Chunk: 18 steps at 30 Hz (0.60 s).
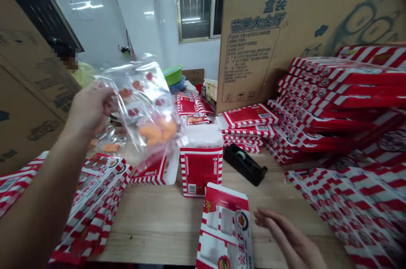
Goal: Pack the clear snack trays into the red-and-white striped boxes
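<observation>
The left hand (90,108) has its grip pinched on the upper edge of a clear bag (146,112), fingers curled over the plastic and thumb hidden behind it. The forearm rises from the near left corner of the surface (158,218), wrist lifted, so the bag hangs in the air above the left half of the surface, touching nothing below. Orange pieces sit low in the bag, and red marks show on its film.

The right hand (285,235) lies low at the near edge, its grip spread flat, fingers straight and close together, pointing left and holding nothing. Its fingertips are just beside a flat carton (225,226), red and white striped, which lies at the near edge with one end tipped up.

Behind that carton an upright box (200,167) stands near the middle of the surface, top flap open. A black tape dispenser (245,163) lies just to its right. Flattened cartons (95,201) fan out along the left edge, and taller piles (333,104) fill the right side. A big cardboard box (285,28) stands at the far right corner.
</observation>
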### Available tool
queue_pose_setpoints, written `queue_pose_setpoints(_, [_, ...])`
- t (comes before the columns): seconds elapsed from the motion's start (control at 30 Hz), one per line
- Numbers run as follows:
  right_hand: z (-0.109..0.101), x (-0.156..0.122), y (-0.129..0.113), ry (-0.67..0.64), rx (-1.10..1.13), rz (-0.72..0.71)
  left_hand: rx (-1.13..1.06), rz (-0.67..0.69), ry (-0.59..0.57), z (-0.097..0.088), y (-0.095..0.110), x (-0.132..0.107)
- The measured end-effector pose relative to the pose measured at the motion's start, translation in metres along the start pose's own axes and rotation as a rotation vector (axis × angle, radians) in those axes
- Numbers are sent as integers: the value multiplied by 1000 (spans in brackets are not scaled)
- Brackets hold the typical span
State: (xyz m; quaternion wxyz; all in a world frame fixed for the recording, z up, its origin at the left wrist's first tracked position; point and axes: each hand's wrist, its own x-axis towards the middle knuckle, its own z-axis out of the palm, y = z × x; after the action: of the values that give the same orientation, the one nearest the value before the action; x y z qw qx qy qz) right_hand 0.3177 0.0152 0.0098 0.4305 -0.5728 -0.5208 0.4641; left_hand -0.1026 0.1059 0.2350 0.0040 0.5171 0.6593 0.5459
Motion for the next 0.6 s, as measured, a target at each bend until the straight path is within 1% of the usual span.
queue_pose_setpoints(0.03, [12,0,-15,-1,37,-58,-67,-16,-62,6,11,-18])
queue_pose_setpoints(0.07, [23,-2,-28,-26,97,-112,-148,-45,-154,14,21,-36])
queue_pose_setpoints(0.13, [41,-6,-51,-127,251,-207,-384,-112,-396,32,38,-72])
queue_pose_setpoints(0.17, [47,-8,-59,-187,319,-226,-475,-112,-504,42,45,-89])
queue_pose_setpoints(0.2, [50,-9,-65,-249,364,-220,-540,-103,-594,51,51,-104])
queue_pose_setpoints(0.23, [50,-10,-68,-295,386,-199,-567,-90,-658,59,54,-119])
queue_pose_setpoints(0.27, [47,-11,-69,-309,388,-180,-567,-78,-693,66,55,-133])
queue_pose_setpoints(0.3, [41,-11,-66,-282,375,-175,-543,-74,-705,73,54,-147])
queue_pose_setpoints(0.33, [34,-11,-61,-204,360,-188,-494,-76,-701,79,49,-160])
queue_pose_setpoints(0.37, [26,-10,-54,-86,347,-210,-426,-78,-686,84,41,-173])
queue_pose_setpoints(0.43, [8,-10,-34,207,339,-221,-275,-114,-674,95,17,-201])
queue_pose_setpoints(0.47, [0,-9,-22,338,344,-193,-214,-163,-677,101,4,-215])
queue_pose_setpoints(0.5, [-7,-10,-11,443,348,-144,-193,-242,-690,107,-9,-230])
queue_pose_setpoints(0.53, [-11,-11,0,522,349,-92,-184,-291,-685,114,-21,-244])
queue_pose_setpoints(0.6, [-16,-14,16,619,347,-24,-206,-373,-672,128,-38,-268])
